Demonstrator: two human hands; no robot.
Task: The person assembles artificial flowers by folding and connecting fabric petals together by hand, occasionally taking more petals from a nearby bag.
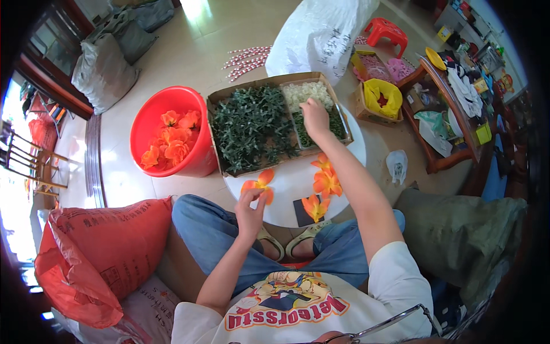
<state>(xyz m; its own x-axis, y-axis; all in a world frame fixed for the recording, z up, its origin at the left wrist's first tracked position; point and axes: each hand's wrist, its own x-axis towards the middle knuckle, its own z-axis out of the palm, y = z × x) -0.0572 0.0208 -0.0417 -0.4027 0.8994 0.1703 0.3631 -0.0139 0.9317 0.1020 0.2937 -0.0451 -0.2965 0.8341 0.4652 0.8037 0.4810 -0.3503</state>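
My left hand (250, 215) is closed in a pinch on an orange artificial flower (262, 182), held over the near left of a round white table (281, 198). Farther off, my right hand (316, 120) dips into a clear tray with small white pieces (308, 92) and small green pieces (336, 125). Its fingertips are together among the white pieces; what they pinch is hidden. The tray sits inside a cardboard box (214, 140), beside a heap of dark green artificial leaves (246, 126). More orange flowers (326, 182) lie right of centre, one overlapping a dark square (301, 213).
A red bucket (139, 129) of orange flowers stands left of the table. Around me are a red sack (109, 246), a dark green sack (458, 235) and a large white plastic bag (309, 40). At right are a yellow-lined box (382, 98) and a wooden shelf (444, 103).
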